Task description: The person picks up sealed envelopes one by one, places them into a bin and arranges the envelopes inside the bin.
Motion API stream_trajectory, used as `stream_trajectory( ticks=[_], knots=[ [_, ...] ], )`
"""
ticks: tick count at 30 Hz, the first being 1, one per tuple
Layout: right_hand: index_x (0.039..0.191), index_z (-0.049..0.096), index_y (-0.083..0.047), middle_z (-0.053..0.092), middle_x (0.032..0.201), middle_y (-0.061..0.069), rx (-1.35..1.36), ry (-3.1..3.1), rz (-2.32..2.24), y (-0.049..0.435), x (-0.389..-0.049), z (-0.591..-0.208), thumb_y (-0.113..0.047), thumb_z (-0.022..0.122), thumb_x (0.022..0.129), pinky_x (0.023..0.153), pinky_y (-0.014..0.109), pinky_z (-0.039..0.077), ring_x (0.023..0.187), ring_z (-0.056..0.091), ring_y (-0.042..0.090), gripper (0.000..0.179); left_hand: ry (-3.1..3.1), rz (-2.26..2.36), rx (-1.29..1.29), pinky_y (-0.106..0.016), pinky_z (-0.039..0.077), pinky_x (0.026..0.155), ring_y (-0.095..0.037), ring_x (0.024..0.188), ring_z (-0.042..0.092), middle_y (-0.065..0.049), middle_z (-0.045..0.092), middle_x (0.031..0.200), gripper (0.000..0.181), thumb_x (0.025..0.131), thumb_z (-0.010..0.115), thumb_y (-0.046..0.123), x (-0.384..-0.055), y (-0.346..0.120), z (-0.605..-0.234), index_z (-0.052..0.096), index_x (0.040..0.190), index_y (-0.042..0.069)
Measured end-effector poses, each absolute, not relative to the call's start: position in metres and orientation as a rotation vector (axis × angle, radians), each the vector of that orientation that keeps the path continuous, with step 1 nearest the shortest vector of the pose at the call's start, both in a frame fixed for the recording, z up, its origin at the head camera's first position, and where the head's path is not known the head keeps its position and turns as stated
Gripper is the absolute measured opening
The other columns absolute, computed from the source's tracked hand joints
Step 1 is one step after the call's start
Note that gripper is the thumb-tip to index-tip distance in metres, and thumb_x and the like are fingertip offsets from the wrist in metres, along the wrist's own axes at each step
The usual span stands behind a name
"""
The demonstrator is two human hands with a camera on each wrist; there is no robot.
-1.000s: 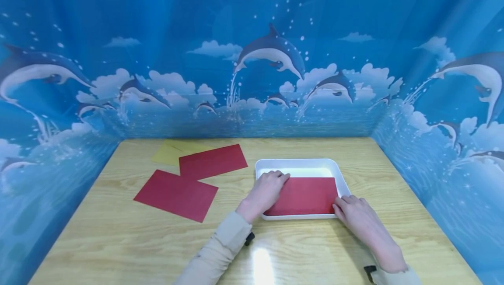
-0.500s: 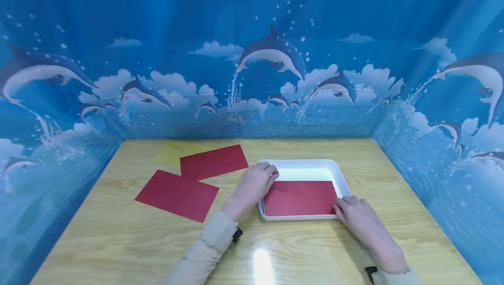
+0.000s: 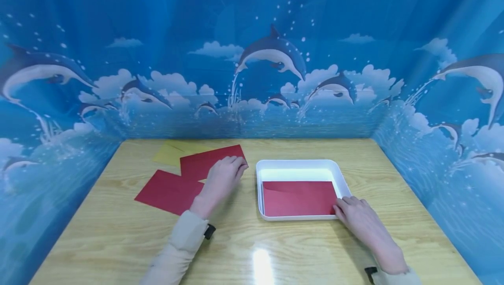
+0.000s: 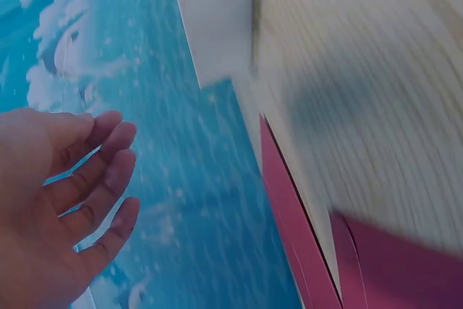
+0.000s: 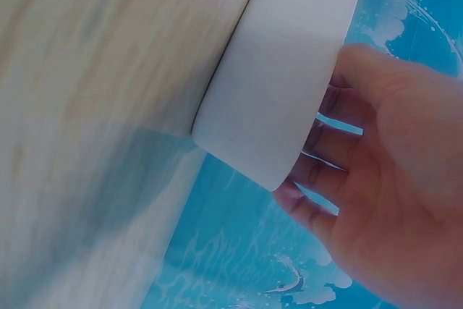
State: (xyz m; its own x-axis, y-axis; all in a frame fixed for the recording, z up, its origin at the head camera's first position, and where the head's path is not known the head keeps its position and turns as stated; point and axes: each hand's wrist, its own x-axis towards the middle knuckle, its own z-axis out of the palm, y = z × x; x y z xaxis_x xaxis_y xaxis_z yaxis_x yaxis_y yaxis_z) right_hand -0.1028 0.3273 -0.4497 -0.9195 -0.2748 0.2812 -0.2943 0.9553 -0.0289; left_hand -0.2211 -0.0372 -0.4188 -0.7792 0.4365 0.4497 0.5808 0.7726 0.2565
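My left hand (image 3: 224,173) hovers over two red envelopes, its fingers loosely bent and holding nothing. The back red envelope (image 3: 198,164) and the front red envelope (image 3: 169,191) lie on the table, partly covered by that hand and wrist. A third red envelope (image 3: 299,199) lies flat in the front part of a white tray (image 3: 260,189), with a curved flap line showing. At the tray's front right corner rests my right hand (image 3: 358,215). In the right wrist view its bent fingers (image 5: 329,168) reach over the rim, and the tips are hidden inside.
A wooden table (image 3: 299,254) carries everything. Behind the red envelopes lie yellow envelopes (image 3: 167,153), partly overlapped. A blue dolphin-printed curtain (image 3: 252,119) closes the back and both sides.
My left hand has let go of the envelope in the tray and moved left over the other red envelopes. That envelope has settled flat; the right hand stays in place.
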Motion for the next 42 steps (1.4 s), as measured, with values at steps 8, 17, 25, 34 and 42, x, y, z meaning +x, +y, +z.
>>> stream_trajectory(
  ticks=[8,17,25,34,42],
  knots=[
    [0.085,0.068,-0.013,0.051,0.073,-0.005,0.421,-2.843,0.104,0.327,-0.103,-0.449,-0.012,0.069,0.092,0.068,0.042,0.045,0.076,0.055,0.020,0.007,-2.664,-0.501,-0.654,-0.034,0.057,0.071,-0.020,0.078,0.065,-0.003,0.069,0.086,0.019,0.090,0.080,0.020,-0.228,-0.091,-0.422,0.071,0.102,0.009],
    [0.086,0.067,-0.013,0.052,0.074,-0.005,0.425,-2.837,0.102,0.327,-0.103,-0.450,-0.012,0.069,0.092,0.068,0.042,0.045,0.077,0.056,0.020,0.007,-2.777,-0.468,-0.543,-0.045,0.059,0.074,-0.029,0.083,0.067,-0.011,0.070,0.091,0.019,0.087,0.081,0.012,-0.239,-0.152,-0.430,0.071,0.101,0.003],
    [0.086,0.067,-0.013,0.052,0.075,-0.005,0.418,-2.843,0.105,0.326,-0.102,-0.449,-0.013,0.069,0.093,0.068,0.041,0.045,0.076,0.054,0.018,0.007,-2.921,-0.418,-0.549,-0.051,0.054,0.082,-0.033,0.087,0.062,-0.015,0.065,0.093,0.029,0.083,0.085,0.014,-0.244,-0.192,-0.446,0.071,0.103,-0.002],
    [0.087,0.068,-0.013,0.053,0.076,-0.004,0.412,-2.848,0.097,0.327,-0.102,-0.448,-0.013,0.070,0.093,0.068,0.041,0.044,0.076,0.053,0.019,0.006,-3.039,-0.467,-0.569,-0.053,0.053,0.085,-0.031,0.089,0.059,-0.015,0.064,0.097,0.046,0.076,0.091,0.021,-0.241,-0.203,-0.446,0.068,0.108,-0.003],
    [0.086,0.067,-0.013,0.052,0.075,-0.005,0.432,-2.825,0.089,0.327,-0.103,-0.449,-0.012,0.071,0.091,0.066,0.040,0.044,0.075,0.054,0.019,0.006,-3.094,-0.492,-0.626,-0.052,0.052,0.081,-0.028,0.088,0.058,-0.012,0.064,0.095,0.047,0.073,0.093,0.028,-0.235,-0.207,-0.441,0.067,0.101,0.001]
  ],
)
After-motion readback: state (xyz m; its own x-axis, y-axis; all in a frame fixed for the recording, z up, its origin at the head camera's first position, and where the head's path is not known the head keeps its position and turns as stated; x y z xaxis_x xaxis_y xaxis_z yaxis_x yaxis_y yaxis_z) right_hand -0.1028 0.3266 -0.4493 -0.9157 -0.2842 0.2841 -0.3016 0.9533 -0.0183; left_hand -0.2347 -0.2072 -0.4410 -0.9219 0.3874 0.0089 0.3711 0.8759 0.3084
